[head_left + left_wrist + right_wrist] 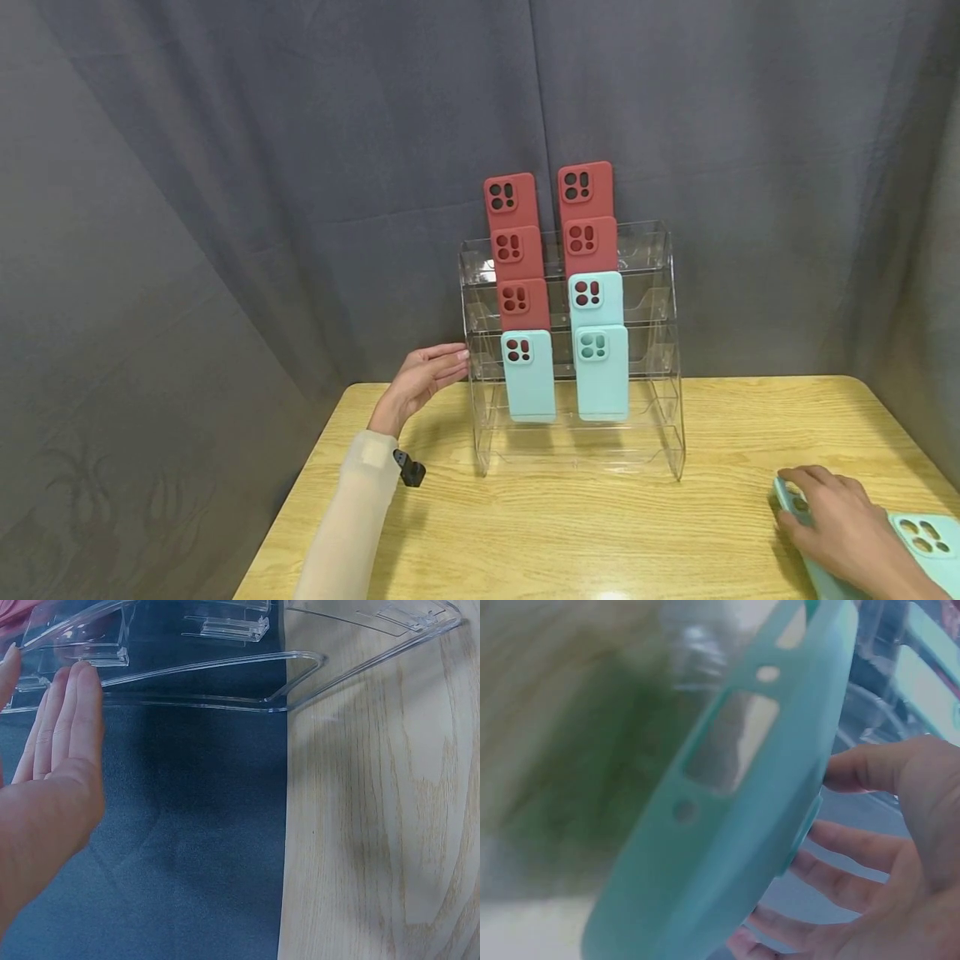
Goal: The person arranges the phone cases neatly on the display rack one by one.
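My right hand (847, 527) grips a mint-green phone case (727, 847) at the lower right, and the case stands tilted with its camera end up. In the right wrist view the fingertips touch its back and the side cut-outs face the camera. My left hand (422, 379) has its fingers straight, the tips at the left side of a clear acrylic display rack (480, 433). Red phone cases (520, 298) and mint phone cases (528, 387) stand in two columns on the rack's tiers, red ones above and mint ones lower.
Another mint phone case (947, 567) lies on the wooden table (585, 533), partly behind my right forearm and cut by the frame edge. A grey curtain (375, 167) hangs behind and along both sides. A small black device (409, 469) sits at my left wrist.
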{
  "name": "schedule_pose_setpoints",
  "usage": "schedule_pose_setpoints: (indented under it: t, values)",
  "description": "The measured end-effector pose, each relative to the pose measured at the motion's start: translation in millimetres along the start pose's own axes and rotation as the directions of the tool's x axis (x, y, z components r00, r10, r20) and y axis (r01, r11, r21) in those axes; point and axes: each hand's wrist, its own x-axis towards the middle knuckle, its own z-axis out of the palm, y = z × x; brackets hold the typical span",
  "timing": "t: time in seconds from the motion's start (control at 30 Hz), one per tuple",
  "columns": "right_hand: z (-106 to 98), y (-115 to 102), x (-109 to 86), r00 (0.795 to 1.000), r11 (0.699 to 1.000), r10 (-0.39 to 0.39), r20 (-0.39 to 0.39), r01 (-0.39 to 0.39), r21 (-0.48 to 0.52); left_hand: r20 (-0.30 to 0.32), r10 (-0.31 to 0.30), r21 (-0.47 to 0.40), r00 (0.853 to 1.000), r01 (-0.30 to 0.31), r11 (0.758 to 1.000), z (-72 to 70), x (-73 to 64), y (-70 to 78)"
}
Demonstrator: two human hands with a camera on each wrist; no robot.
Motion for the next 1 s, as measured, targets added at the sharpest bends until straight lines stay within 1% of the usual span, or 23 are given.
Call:
schedule_pose_setpoints:
  t: [0.17,0.37,0.53,0.6,0.63,0.8,0.87,1.0]
  values:
    - [-9.7,-20.5,2.4,0.993,0.998,-0.048,-0.108,0.053,0.037,0.007,0.009,0.003,1.0,-0.009,1.0,0.9,0.3,2.3]
    - [-13.5,-43.3,4.1,0.965,0.988,-0.087,-0.247,0.115,0.1,0.003,0.011,0.006,1.0,-0.011,1.0,0.1,0.6,0.2]
    - [-17.5,-59.6,9.1,0.944,0.979,-0.097,-0.316,0.149,0.143,-0.004,0.009,0.002,1.0,-0.009,1.0,-0.3,0.9,-0.3]
    - [-19.2,-65.3,11.5,0.932,0.973,-0.103,-0.347,0.166,0.158,-0.006,0.01,0.0,1.0,-0.01,1.0,0.1,1.3,-0.1]
    - [-20.1,-68.2,12.3,0.927,0.97,-0.103,-0.36,0.173,0.168,-0.007,0.01,-0.001,1.0,-0.01,1.0,0.5,1.6,0.1]
    - [-23.3,-83.6,16.0,0.888,0.948,-0.098,-0.45,0.221,0.229,-0.01,0.005,-0.003,1.0,-0.005,1.0,1.4,2.1,0.7]
    - [-25.3,-91.2,16.8,0.878,0.939,-0.083,-0.471,0.227,0.257,-0.012,0.002,0.0,1.0,-0.002,1.0,1.2,1.6,0.3]
    - [-29.0,-107.3,19.3,0.865,0.921,-0.06,-0.497,0.24,0.307,-0.013,0.002,0.004,1.0,-0.002,1.0,0.6,1.0,-1.3]
